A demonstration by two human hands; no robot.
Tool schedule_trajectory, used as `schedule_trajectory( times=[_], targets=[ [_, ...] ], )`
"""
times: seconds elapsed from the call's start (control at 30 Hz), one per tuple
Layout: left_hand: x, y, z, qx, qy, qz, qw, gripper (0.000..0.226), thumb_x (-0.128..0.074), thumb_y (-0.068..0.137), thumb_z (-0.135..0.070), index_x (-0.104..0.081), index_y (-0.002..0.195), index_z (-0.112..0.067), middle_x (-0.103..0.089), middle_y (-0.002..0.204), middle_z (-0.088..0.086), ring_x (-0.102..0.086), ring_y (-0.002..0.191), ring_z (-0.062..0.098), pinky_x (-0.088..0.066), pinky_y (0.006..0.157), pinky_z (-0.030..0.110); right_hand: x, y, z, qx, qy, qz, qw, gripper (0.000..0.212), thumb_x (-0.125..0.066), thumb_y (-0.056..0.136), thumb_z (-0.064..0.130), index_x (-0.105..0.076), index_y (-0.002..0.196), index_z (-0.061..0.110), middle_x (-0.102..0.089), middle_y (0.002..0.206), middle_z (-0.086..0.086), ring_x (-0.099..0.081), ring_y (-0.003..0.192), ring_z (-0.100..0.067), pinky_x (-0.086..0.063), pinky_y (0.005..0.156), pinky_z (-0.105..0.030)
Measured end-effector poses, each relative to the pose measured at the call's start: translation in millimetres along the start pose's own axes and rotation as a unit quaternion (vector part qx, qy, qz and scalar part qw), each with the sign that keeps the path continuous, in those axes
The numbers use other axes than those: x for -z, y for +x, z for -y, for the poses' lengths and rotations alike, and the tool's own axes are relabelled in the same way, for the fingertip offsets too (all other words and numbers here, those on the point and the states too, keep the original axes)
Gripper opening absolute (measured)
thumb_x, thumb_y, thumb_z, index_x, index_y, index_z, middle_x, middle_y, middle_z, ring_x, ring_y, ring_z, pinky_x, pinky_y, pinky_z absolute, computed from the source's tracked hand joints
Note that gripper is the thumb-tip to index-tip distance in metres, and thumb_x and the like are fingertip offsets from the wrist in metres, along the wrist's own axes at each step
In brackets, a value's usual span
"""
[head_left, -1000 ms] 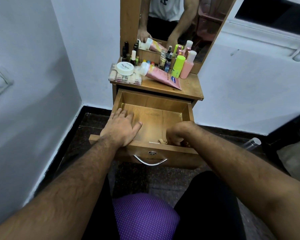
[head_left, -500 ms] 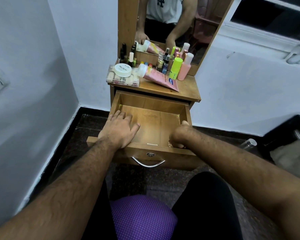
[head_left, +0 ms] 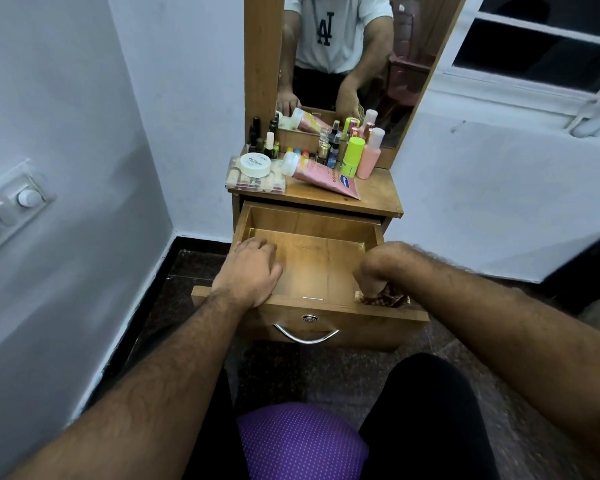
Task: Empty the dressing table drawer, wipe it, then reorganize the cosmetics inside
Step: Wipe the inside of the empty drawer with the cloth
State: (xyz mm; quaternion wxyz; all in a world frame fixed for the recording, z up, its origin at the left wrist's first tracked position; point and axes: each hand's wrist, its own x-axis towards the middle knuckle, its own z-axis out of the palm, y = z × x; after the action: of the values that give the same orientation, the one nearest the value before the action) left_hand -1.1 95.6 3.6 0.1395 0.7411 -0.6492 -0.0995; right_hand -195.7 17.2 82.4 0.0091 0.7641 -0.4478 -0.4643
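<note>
The drawer (head_left: 312, 216) of the dressing table (head_left: 378, 199) is pulled out, its wooden bottom bare. The left hand (head_left: 248, 271) rests on the near left corner of the drawer, palm down, its fingers loosely bent over the front edge and left wall and curled round nothing. The right hand (head_left: 378, 268) is down in the near right corner, its fingers curled on a brownish patterned cloth (head_left: 385, 296) that is bunched against the inside of the drawer front. On the drawer front sit a small round lock (head_left: 309, 318) and, just below it, a curved metal handle (head_left: 306, 336). The cosmetics are all on the table top above the drawer: a clear case (head_left: 253, 180) at the left with a white round jar (head_left: 255, 163) lying on it, a pink tube (head_left: 321, 174) lying on its side beside the case, a lime green bottle (head_left: 353, 156) and a pink bottle (head_left: 370, 154) standing side by side to the right, and a cluster of small dark bottles (head_left: 267, 140) near the mirror (head_left: 354, 64). A purple dotted seat (head_left: 302, 441) shows between the person's legs
</note>
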Motion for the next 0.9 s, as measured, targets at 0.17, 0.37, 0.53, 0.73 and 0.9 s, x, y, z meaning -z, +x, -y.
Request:
schedule_trajectory(
  times=[0.17,0.37,0.53,0.73,0.9],
  targets=[
    [7.6,-6.3,-16.5,-0.06,0.012,-0.102,0.993,0.033,-0.048,0.098,-0.035,-0.067,0.122,-0.022,-0.067,0.121,-0.002,-0.059,0.111,0.017,-0.046,0.099,0.037,-4.8,-8.3,-47.3,0.052,0.196,-0.107,0.973,0.011,-0.062,0.087,0.023,-0.072,0.084,0.02,-0.069,0.089,0.003,-0.064,0.086,-0.016,-0.056,0.077,-0.035],
    [14.9,-18.6,-103.6,0.099,-0.396,-0.041,0.912,0.044,-0.045,0.101,-0.047,-0.069,0.084,-0.014,-0.073,0.075,0.002,-0.066,0.06,0.012,-0.049,0.052,0.023,-25.7,-27.3,-54.4,0.078,0.496,-0.35,0.791,0.019,-0.064,0.084,0.012,-0.07,0.098,0.023,-0.059,0.084,0.012,-0.052,0.075,-0.002,-0.039,0.06,-0.019],
    [14.8,-14.7,-152.6,0.223,-0.663,0.08,0.71,0.068,-0.036,0.096,-0.065,-0.068,0.104,-0.005,-0.074,0.081,0.012,-0.071,0.061,0.02,-0.057,0.05,0.03,-39.6,-35.9,-20.6,0.08,0.637,-0.473,0.604,0.027,-0.067,0.077,0.006,-0.056,0.098,0.018,-0.056,0.08,0.004,-0.049,0.072,-0.009,-0.042,0.062,-0.023],
    [21.3,-8.1,-145.7,0.228,-0.739,0.036,0.633,0.051,-0.063,0.087,-0.059,-0.066,0.115,-0.016,-0.077,0.097,0.009,-0.075,0.084,0.023,-0.062,0.072,0.044,-44.7,-51.0,-9.0,0.143,0.695,-0.481,0.515,0.039,-0.068,0.076,-0.004,-0.049,0.093,0.026,-0.056,0.082,-0.001,-0.053,0.075,-0.011,-0.046,0.07,-0.025],
    [30.4,-12.1,-142.9,0.191,-0.699,0.009,0.689,0.033,-0.062,0.093,-0.048,-0.068,0.104,-0.018,-0.076,0.093,0.003,-0.07,0.081,0.015,-0.055,0.065,0.029,-49.5,-50.2,-13.1,0.104,0.699,-0.453,0.544,0.039,-0.072,0.083,0.01,-0.048,0.108,0.027,-0.061,0.097,0.0,-0.059,0.082,-0.008,-0.049,0.064,-0.016]
  ],
)
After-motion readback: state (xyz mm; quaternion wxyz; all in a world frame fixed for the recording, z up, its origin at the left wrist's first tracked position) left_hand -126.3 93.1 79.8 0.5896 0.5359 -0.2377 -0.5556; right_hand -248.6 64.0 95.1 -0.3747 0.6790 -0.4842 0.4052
